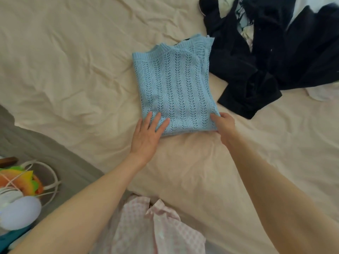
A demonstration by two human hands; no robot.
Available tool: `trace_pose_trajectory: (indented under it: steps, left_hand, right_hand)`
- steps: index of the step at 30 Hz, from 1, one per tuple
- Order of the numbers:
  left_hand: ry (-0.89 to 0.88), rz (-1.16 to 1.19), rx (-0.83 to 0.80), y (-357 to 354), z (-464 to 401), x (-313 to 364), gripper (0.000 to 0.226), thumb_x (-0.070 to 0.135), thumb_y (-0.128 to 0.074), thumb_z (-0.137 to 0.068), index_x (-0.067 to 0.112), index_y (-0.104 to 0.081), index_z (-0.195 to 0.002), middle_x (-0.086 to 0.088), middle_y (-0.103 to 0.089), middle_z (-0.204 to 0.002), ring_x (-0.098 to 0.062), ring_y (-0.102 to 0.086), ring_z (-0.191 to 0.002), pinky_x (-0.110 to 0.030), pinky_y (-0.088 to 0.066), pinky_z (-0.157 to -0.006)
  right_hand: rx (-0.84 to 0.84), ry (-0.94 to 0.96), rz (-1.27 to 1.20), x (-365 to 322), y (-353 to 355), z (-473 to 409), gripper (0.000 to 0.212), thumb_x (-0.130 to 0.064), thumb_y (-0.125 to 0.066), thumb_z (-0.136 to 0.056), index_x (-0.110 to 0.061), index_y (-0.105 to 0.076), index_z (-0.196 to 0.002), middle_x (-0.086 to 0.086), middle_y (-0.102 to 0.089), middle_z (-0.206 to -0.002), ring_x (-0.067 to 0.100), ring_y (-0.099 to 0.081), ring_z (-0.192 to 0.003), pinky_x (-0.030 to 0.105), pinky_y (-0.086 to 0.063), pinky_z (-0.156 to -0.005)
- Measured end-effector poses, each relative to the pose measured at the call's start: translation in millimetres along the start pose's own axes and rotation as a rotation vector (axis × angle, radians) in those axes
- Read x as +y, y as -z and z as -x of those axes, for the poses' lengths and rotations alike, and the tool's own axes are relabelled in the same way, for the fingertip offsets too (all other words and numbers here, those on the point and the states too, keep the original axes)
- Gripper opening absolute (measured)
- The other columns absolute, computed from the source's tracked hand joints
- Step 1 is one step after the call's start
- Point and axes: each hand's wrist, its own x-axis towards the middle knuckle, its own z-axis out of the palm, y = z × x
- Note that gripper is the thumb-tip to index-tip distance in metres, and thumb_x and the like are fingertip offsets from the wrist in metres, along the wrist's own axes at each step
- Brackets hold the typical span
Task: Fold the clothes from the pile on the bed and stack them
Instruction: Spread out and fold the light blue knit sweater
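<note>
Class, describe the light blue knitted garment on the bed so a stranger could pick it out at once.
Start from the wide cream bed sheet. Near its middle, just left of the heap of dark navy clothes, lies the light blue open-knit top, folded into a neat rectangle. It is the only pale blue, holey-knit piece, and both hands touch its near edge.

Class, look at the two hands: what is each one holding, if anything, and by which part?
The right hand pinches the blue knit sweater at its near right corner. The left hand holds nothing; its straight fingers rest flat on the near left edge.
</note>
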Motion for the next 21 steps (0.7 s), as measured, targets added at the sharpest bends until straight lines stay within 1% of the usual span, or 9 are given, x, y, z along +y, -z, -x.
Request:
trace_pose_trajectory:
  steps: [2,4,6,9,13,15,17,19,21]
  left_hand:
    - [-0.024,0.021,0.021,0,-6,-5,0.066,-0.002,-0.037,-0.092,0.024,-0.018,-0.15,-0.009,-0.015,-0.157,-0.032,-0.008,-0.144,-0.043,-0.016,-0.113]
    - [-0.07,0.102,0.09,6,-9,-7,0.06,-0.011,-0.045,-0.085,0.01,-0.042,-0.14,-0.018,-0.035,-0.147,-0.04,-0.028,-0.138,-0.044,-0.029,-0.108]
    - [-0.095,0.229,0.149,12,-7,-11,0.052,-0.018,-0.058,-0.072,-0.002,-0.058,-0.121,-0.024,-0.053,-0.13,-0.045,-0.047,-0.123,-0.048,-0.044,-0.098]
    - [-0.067,0.374,0.155,22,7,-16,0.053,-0.016,-0.064,-0.066,-0.003,-0.06,-0.118,-0.02,-0.055,-0.129,-0.039,-0.052,-0.12,-0.046,-0.048,-0.094]
    - [0.035,0.56,0.141,41,36,-27,0.051,-0.012,-0.061,-0.071,0.004,-0.061,-0.119,-0.013,-0.057,-0.124,-0.028,-0.058,-0.111,-0.033,-0.047,-0.091]
    - [0.063,0.656,0.05,50,54,-29,0.051,-0.01,-0.063,-0.072,0.007,-0.062,-0.12,-0.011,-0.06,-0.119,-0.021,-0.058,-0.104,-0.015,-0.038,-0.089]
    - [0.119,0.747,-0.139,56,71,-32,0.052,-0.003,-0.065,-0.074,0.017,-0.06,-0.122,-0.002,-0.062,-0.115,-0.012,-0.055,-0.099,0.0,-0.033,-0.078]
    - [0.129,0.824,-0.299,62,82,-35,0.052,0.003,-0.067,-0.075,0.03,-0.058,-0.118,0.006,-0.064,-0.109,-0.008,-0.058,-0.094,-0.002,-0.038,-0.075]
    - [0.127,0.899,-0.326,72,80,-39,0.049,0.003,-0.067,-0.076,0.038,-0.054,-0.11,0.007,-0.063,-0.102,-0.006,-0.059,-0.088,-0.015,-0.046,-0.079]
  right_hand:
    - [-0.059,-0.045,-0.045,2,-3,-1,0.038,-0.018,-0.059,-0.091,-0.003,-0.049,-0.124,0.011,-0.058,-0.119,0.027,-0.059,-0.108,0.044,-0.05,-0.094]
    - [-0.166,-0.119,-0.131,3,-3,0,0.035,-0.014,-0.06,-0.091,-0.006,-0.049,-0.124,0.008,-0.06,-0.114,0.024,-0.061,-0.102,0.04,-0.053,-0.087]
    - [-0.245,-0.202,-0.241,4,0,4,0.031,-0.008,-0.061,-0.09,-0.008,-0.052,-0.12,0.005,-0.063,-0.104,0.02,-0.062,-0.093,0.033,-0.053,-0.079]
    - [-0.257,-0.212,-0.272,7,10,16,0.023,-0.005,-0.061,-0.088,-0.008,-0.056,-0.11,0.005,-0.063,-0.103,0.016,-0.061,-0.09,0.027,-0.051,-0.071]
    - [-0.27,-0.242,-0.228,19,26,54,0.015,0.0,-0.061,-0.085,-0.002,-0.058,-0.099,0.013,-0.061,-0.11,0.021,-0.063,-0.09,0.029,-0.054,-0.066]
    - [-0.309,-0.325,-0.257,24,36,76,0.021,0.002,-0.061,-0.084,0.003,-0.057,-0.104,0.015,-0.062,-0.109,0.023,-0.066,-0.087,0.032,-0.057,-0.063]
    - [-0.336,-0.41,-0.318,26,47,94,0.02,0.003,-0.06,-0.084,0.005,-0.056,-0.104,0.015,-0.062,-0.106,0.025,-0.068,-0.082,0.035,-0.059,-0.062]
    - [-0.353,-0.467,-0.334,22,55,106,0.018,0.003,-0.058,-0.085,0.002,-0.055,-0.103,0.015,-0.061,-0.103,0.026,-0.068,-0.077,0.035,-0.059,-0.06]
    - [-0.353,-0.469,-0.314,11,57,109,0.019,0.002,-0.058,-0.086,0.001,-0.056,-0.105,0.016,-0.062,-0.102,0.025,-0.067,-0.077,0.034,-0.059,-0.06]
